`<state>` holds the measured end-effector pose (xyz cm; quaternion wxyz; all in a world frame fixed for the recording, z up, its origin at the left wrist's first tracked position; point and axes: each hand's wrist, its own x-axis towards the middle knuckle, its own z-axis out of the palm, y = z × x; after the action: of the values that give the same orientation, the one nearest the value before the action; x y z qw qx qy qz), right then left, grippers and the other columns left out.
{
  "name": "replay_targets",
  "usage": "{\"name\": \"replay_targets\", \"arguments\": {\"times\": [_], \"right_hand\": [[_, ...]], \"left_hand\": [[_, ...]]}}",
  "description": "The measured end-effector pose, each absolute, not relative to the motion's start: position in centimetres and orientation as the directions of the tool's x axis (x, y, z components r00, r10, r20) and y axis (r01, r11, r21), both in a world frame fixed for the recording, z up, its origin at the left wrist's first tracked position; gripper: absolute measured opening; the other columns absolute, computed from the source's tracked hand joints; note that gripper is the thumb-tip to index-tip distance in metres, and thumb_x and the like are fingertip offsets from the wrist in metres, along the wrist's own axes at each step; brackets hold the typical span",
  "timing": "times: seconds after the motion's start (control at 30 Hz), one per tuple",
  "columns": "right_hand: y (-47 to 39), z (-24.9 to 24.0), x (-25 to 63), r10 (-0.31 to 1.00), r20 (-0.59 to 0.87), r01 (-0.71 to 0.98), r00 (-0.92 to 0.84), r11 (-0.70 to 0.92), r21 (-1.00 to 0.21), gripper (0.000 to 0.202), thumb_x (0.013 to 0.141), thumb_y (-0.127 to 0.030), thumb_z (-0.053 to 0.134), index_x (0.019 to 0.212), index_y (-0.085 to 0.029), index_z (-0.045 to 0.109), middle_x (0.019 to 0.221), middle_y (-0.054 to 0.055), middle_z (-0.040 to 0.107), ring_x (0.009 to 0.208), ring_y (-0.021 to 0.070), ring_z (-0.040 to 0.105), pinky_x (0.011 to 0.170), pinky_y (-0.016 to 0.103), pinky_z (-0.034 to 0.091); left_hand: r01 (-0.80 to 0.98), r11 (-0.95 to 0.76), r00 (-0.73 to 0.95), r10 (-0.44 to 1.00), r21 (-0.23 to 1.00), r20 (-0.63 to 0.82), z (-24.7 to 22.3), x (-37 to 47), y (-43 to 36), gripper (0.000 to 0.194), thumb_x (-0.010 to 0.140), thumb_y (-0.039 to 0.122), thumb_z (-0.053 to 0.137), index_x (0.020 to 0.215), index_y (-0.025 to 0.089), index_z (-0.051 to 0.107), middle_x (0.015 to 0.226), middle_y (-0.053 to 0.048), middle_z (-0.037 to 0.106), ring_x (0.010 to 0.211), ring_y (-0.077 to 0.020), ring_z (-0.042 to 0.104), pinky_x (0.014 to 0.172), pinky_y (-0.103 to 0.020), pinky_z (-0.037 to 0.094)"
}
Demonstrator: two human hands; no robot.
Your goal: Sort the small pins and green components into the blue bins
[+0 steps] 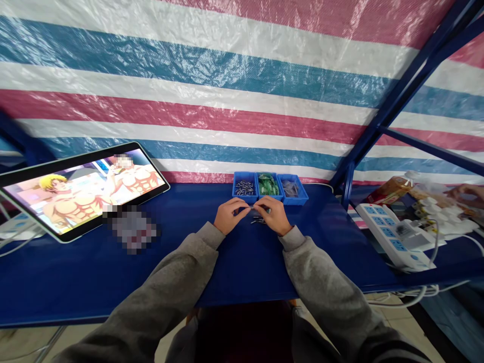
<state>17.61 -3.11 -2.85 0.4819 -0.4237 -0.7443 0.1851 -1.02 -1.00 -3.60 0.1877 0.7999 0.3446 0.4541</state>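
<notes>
My left hand [230, 216] and my right hand [275, 216] meet above the blue table, fingertips nearly touching. Both are closed in a pinch around something small and thin, too small to name. Just under my right fingers lie several small dark and metallic pieces [258, 220]. Beyond my hands stand three joined blue bins. Small metallic pins or screw-like pieces [245, 188] fill the left bin. Green pieces [267, 185] lie in the middle one, and translucent greyish plastic pieces [290, 189] in the right bin [297, 201].
A tablet [86, 189] leans at the left, beside a pixelated item [135, 229]. To the right, past a blue frame post [347, 184], are a white power strip [393, 237], cables, a bottle [391, 188] and another person's hand [469, 194]. Striped sheeting hangs behind.
</notes>
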Motion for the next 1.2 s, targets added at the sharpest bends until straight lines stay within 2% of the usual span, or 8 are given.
{"name": "replay_targets", "arguments": {"times": [0.17, 0.33, 0.53, 0.7, 0.83, 1.0, 1.1, 1.2], "right_hand": [[-3.2, -2.7, 17.5, 0.826, 0.534, 0.454, -0.182, 0.552, -0.700, 0.026, 0.090, -0.041, 0.055, 0.080, -0.021, 0.067, 0.080, 0.006, 0.063, 0.072, 0.0185, 0.059, 0.065, 0.030, 0.048], [-3.1, -2.7, 17.5, 0.823, 0.536, 0.460, -0.187, 0.556, -0.693, 0.027, 0.089, -0.042, 0.056, 0.076, -0.020, 0.065, 0.074, 0.005, 0.059, 0.068, 0.0171, 0.056, 0.061, 0.028, 0.046], [-2.9, -3.0, 17.5, 0.835, 0.540, 0.475, -0.106, 0.519, -0.710, 0.024, 0.090, -0.037, 0.055, 0.078, -0.019, 0.065, 0.074, 0.004, 0.062, 0.064, 0.0152, 0.056, 0.060, 0.028, 0.046], [-3.0, -3.2, 17.6, 0.816, 0.563, 0.427, -0.135, 0.561, -0.710, 0.030, 0.090, -0.031, 0.052, 0.117, -0.022, 0.061, 0.105, 0.009, 0.059, 0.078, 0.0167, 0.061, 0.061, 0.029, 0.053], [-2.8, -3.7, 17.6, 0.750, 0.615, 0.425, -0.245, 0.653, -0.627, 0.031, 0.086, -0.023, 0.057, 0.117, -0.026, 0.062, 0.126, 0.011, 0.048, 0.100, 0.0210, 0.059, 0.074, 0.034, 0.057], [-2.6, -3.6, 17.6, 0.736, 0.649, 0.476, -0.192, 0.649, -0.594, 0.015, 0.090, -0.025, 0.054, 0.093, -0.021, 0.068, 0.100, 0.008, 0.061, 0.086, 0.0183, 0.061, 0.073, 0.031, 0.054], [-2.7, -3.2, 17.6, 0.750, 0.648, 0.504, -0.132, 0.614, -0.608, 0.020, 0.093, -0.029, 0.051, 0.083, -0.019, 0.065, 0.083, 0.006, 0.063, 0.076, 0.0166, 0.060, 0.069, 0.029, 0.051], [-2.9, -3.0, 17.5, 0.777, 0.616, 0.495, -0.129, 0.589, -0.639, 0.022, 0.092, -0.033, 0.052, 0.081, -0.019, 0.065, 0.079, 0.005, 0.064, 0.072, 0.0163, 0.060, 0.067, 0.028, 0.051]], "left_hand": [[0.329, -0.679, 0.295, 0.734, 0.656, 0.612, -3.4, -1.0, -1.0, 0.025, 0.084, 0.040, 0.063, 0.077, 0.018, 0.073, 0.081, -0.006, 0.069, 0.057, -0.0115, 0.053, 0.058, -0.026, 0.045], [0.297, -0.598, 0.253, 0.801, 0.745, 0.542, -3.5, -0.9, -0.9, 0.027, 0.082, 0.042, 0.065, 0.074, 0.017, 0.070, 0.074, -0.004, 0.068, 0.057, -0.0121, 0.054, 0.056, -0.024, 0.045], [0.204, -0.459, 0.330, 0.864, 0.865, 0.380, -3.8, -0.8, -0.9, 0.033, 0.081, 0.040, 0.065, 0.103, 0.016, 0.064, 0.073, -0.002, 0.069, 0.058, -0.0121, 0.058, 0.057, -0.023, 0.047], [0.017, -0.307, 0.253, 0.922, 0.952, 0.293, -3.4, -0.9, -0.7, 0.046, 0.077, 0.039, 0.070, 0.114, 0.016, 0.054, 0.070, -0.001, 0.067, 0.045, -0.0071, 0.048, 0.044, -0.019, 0.039], [-0.134, -0.169, 0.273, 0.941, 0.977, 0.200, -3.1, -0.8, -0.6, 0.042, 0.072, 0.040, 0.074, 0.102, 0.015, 0.058, 0.068, -0.001, 0.066, 0.041, -0.0059, 0.043, 0.037, -0.018, 0.030], [-0.184, -0.128, 0.295, 0.939, 0.975, 0.179, -3.3, -0.6, -0.5, 0.037, 0.075, 0.046, 0.070, 0.088, 0.012, 0.065, 0.069, -0.003, 0.063, 0.043, -0.0062, 0.044, 0.037, -0.020, 0.031], [-0.063, -0.203, 0.312, 0.926, 0.977, 0.212, -3.6, -0.6, -0.5, 0.039, 0.076, 0.049, 0.069, 0.086, 0.012, 0.067, 0.062, 0.000, 0.057, 0.044, -0.0068, 0.044, 0.039, -0.021, 0.035], [0.078, -0.298, 0.307, 0.915, 0.951, 0.261, -3.9, -0.7, -0.5, 0.035, 0.072, 0.046, 0.073, 0.082, 0.013, 0.067, 0.063, 0.000, 0.058, 0.046, -0.0074, 0.046, 0.043, -0.021, 0.037]]}}
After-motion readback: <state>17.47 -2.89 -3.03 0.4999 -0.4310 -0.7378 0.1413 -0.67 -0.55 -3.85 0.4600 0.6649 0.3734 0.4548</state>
